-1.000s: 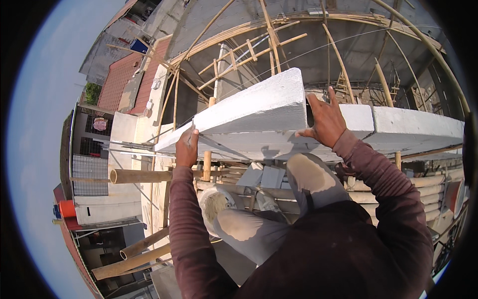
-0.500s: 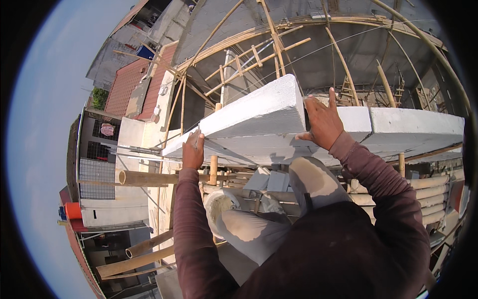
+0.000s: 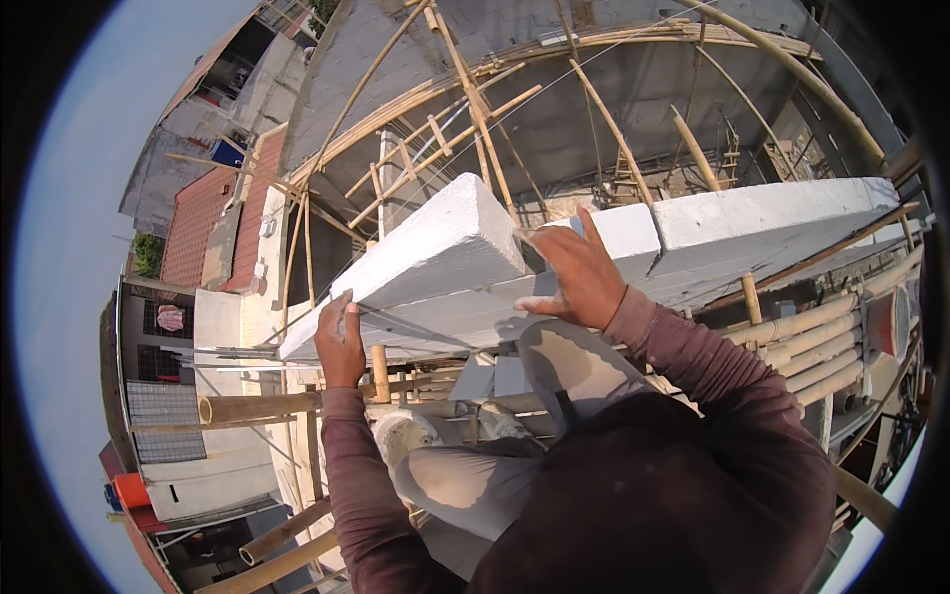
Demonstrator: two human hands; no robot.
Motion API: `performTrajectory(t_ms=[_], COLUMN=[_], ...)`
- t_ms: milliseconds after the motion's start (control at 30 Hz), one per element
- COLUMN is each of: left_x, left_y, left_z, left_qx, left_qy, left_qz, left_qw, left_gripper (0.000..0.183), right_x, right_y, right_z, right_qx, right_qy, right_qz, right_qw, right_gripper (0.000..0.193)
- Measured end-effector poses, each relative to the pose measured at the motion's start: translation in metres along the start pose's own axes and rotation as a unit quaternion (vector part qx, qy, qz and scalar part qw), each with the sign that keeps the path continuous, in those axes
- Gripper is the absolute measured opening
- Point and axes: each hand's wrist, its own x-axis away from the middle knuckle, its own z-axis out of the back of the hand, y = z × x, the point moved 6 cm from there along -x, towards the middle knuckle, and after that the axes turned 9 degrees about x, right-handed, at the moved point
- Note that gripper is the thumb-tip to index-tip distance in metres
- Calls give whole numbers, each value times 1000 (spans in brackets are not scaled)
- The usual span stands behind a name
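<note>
The wall (image 3: 782, 223) of white blocks is running across the view from the right, with its top course already reaching to about the middle of the picture; judging by that, several blocks are laid and the run to the left is not yet filled. Bamboo scaffolding (image 3: 792, 332) is standing along the wall's near face and rising in poles behind it, and roofs (image 3: 198, 223) of lower houses are showing far below at the left.

The block (image 3: 426, 262), long and white, is lying tilted, its right end raised and sitting just beside the end of the last laid block (image 3: 623, 233), its left end dropping lower toward the person's left. It appears to be resting on the course beneath, though the contact is hidden. It looks brought to its place but not yet level or bedded, so the setting, aligning and pressing down seem to be what is left.

The right hand (image 3: 579, 272) is lying on the block's near right end, fingers spread flat against its face. The left hand (image 3: 341, 342) is gripping the lower left edge, fingers curled up over it and thumb beneath. Both grips are closing on the block, not around any tool.
</note>
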Motion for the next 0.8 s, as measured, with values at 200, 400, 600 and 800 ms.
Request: performTrajectory(t_ms=[200,400,600,800], left_x=[-4,-9,-10,-15], left_y=[10,72,71,63], left_z=[7,-11,-18,-12], left_qx=[-5,85,105,136], left_qy=[19,26,28,20], left_qz=[-7,-79,-112,-69], left_qw=[1000,993,988,988], left_gripper=[32,31,23,27], right_x=[12,22,-10,-113], right_y=[36,52,-2,-95], right_z=[25,48,86,90], right_qx=[66,105,-80,-457], right_qy=[3,29,84,-180], right_qz=[-20,-27,54,18], right_qw=[998,994,992,871], right_gripper=[72,50,24,44])
